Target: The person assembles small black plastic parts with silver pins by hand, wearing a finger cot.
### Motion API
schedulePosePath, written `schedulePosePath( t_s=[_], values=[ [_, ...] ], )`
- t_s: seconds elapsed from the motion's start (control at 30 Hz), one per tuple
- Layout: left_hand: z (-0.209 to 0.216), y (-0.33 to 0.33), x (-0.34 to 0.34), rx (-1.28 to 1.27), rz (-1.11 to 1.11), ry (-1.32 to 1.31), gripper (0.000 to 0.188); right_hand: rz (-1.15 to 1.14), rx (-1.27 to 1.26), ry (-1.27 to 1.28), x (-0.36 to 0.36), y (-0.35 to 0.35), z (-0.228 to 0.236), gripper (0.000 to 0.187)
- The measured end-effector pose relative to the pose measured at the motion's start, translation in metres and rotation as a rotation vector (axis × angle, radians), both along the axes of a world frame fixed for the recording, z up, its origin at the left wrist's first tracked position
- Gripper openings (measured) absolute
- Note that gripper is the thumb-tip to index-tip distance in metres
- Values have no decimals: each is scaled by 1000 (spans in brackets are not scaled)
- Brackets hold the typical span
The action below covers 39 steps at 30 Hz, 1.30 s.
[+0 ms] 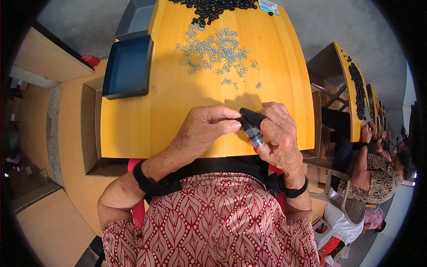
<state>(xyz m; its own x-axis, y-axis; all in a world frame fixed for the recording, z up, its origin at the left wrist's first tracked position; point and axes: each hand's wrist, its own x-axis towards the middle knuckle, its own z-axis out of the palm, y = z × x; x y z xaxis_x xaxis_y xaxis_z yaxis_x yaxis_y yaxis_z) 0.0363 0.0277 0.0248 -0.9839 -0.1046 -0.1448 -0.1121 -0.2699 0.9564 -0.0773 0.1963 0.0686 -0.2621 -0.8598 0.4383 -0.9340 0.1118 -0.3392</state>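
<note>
My left hand [198, 129] is closed over the near part of the table, thumb and forefinger pinching a small black part [240, 120] that their tips mostly hide. My right hand [281, 139] is wrapped round a short hand tool [253, 135] with a clear and black body and some red at its lower end. The tool's upper end meets the small part at my left fingertips. A black sleeve [252, 116] appears to cover my right forefinger. Farther up the table lie a spread of small silvery metal pieces [218, 46] and a heap of small black parts [213, 8].
A dark blue tray [150, 66] stands at the yellow table's [173, 95] left edge, with a grey tray [135, 20] behind it. A small printed packet [268, 6] lies at the far right. Another person [371, 178] sits at a neighbouring table [356, 120] to the right.
</note>
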Motion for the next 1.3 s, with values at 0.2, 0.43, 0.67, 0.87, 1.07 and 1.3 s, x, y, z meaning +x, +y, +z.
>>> schedulePosePath(
  t_s=[0.2, 0.43, 0.67, 0.87, 1.07, 1.3],
  values=[
    [4, 7, 2, -34, 58, 58, 20, -31, -123, -70, -1, 2, -4, 20],
    [6, 12, 3, -29, 165, 111, 19, -96, -121, -105, 0, 7, -1, 25],
    [7, 9, 4, -49, 116, 58, 21, -71, -131, -101, 1, 5, -3, 24],
    [7, 8, 5, -155, 122, 97, 20, -58, -114, -34, 4, 2, -2, 17],
    [2, 12, 4, -236, 192, 117, 16, -19, -40, 104, 7, 1, 1, 16],
    [-4, 13, 2, -130, 177, 71, 15, -48, 31, 137, 15, -2, 1, 16]
  ],
)
